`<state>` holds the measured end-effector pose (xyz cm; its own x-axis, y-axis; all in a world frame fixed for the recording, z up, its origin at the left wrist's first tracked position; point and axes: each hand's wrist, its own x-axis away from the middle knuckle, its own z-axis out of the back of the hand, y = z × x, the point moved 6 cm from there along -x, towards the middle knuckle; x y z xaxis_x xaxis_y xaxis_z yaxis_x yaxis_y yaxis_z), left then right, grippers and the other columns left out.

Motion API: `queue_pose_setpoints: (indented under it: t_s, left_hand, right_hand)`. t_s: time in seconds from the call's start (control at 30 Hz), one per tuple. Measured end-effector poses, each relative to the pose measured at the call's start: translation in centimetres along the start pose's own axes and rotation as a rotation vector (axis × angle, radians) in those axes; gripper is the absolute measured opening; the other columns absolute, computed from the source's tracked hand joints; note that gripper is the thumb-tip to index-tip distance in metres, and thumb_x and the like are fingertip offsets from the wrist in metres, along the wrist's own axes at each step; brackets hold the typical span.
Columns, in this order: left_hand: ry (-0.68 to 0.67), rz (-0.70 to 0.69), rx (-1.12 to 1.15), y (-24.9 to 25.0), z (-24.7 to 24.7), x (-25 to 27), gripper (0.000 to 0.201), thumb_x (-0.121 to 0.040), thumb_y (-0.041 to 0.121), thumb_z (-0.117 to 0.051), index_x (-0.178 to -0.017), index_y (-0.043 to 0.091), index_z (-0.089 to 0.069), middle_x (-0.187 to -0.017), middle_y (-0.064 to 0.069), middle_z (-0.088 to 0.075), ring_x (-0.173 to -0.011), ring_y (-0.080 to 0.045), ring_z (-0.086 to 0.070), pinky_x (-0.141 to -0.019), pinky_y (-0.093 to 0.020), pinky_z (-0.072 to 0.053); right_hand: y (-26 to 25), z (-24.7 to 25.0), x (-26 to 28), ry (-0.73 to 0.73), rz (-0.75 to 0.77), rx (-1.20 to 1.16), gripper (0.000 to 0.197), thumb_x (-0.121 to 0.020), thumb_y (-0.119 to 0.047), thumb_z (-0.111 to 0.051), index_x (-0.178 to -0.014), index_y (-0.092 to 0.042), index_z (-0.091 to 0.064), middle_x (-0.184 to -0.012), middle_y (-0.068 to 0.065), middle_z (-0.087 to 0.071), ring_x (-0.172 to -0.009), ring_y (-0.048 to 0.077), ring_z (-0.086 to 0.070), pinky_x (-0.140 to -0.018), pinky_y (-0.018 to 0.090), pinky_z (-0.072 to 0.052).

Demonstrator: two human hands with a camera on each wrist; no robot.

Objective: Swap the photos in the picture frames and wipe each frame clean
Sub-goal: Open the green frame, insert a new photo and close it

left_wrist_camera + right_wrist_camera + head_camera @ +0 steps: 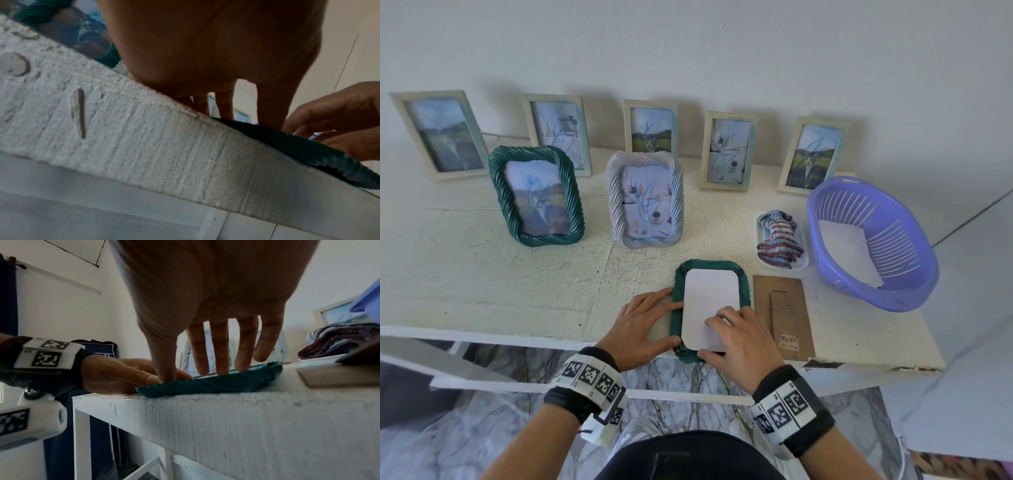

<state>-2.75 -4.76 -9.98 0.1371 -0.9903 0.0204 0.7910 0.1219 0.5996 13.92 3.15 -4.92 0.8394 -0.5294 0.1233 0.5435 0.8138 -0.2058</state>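
On white table (517, 274), green frame (677, 291) face-down, wall (722, 51) behind

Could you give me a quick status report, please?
Left hand steadies face-down green frame. Right hand presses white photo into it. Backing board beside, nothing obstructing.

White rough-painted table (482, 267) against the wall, loaded with frames.

Five pale frames (650, 126) stand along the back, across the upper part of the head view; a green rope-edged frame (536, 195) and a white one (645, 202) stand in front. Lower centre, a green frame (744, 284) lies face down at the front edge, a brown backing board (782, 308) just right of it. At right: a tray (803, 265) with a cloth (779, 240), and a purple basket (873, 246).
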Motion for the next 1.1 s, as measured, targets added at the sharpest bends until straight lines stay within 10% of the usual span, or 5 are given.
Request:
queue_pose_setpoints:
  t_s: [0.6, 1.1]
  left_hand:
    - [0.024, 0.036, -0.003, 0.4, 0.2, 0.0, 0.066, -0.078, 0.07, -0.042, -0.139, 0.045, -0.039, -0.15, 0.022, -0.024, -0.136, -0.011, -0.024, -0.108, -0.036, -0.024]
    - [0.073, 0.082, -0.081, 1.1, 0.1, 0.1, 0.07, -0.077, 0.07, -0.042, -0.142, 0.044, -0.035, -0.15, 0.017, -0.03, -0.132, -0.011, -0.027, -0.105, -0.036, -0.029]
  right_hand:
    - [-0.2, 0.6, 1.1, 0.169, 0.034, -0.109, 0.024, -0.089, -0.037, -0.041, -0.095, -0.022, -0.059, -0.089, -0.007, -0.068, -0.078, 0.021, -0.054, -0.057, 0.032, -0.047]
    - [1.4, 2.4, 1.1, 0.203, -0.098, -0.362, 0.045, -0.093, -0.01, -0.045, -0.137, -0.018, -0.042, -0.058, -0.012, -0.037, -0.049, 0.006, -0.035, -0.048, 0.019, -0.023]
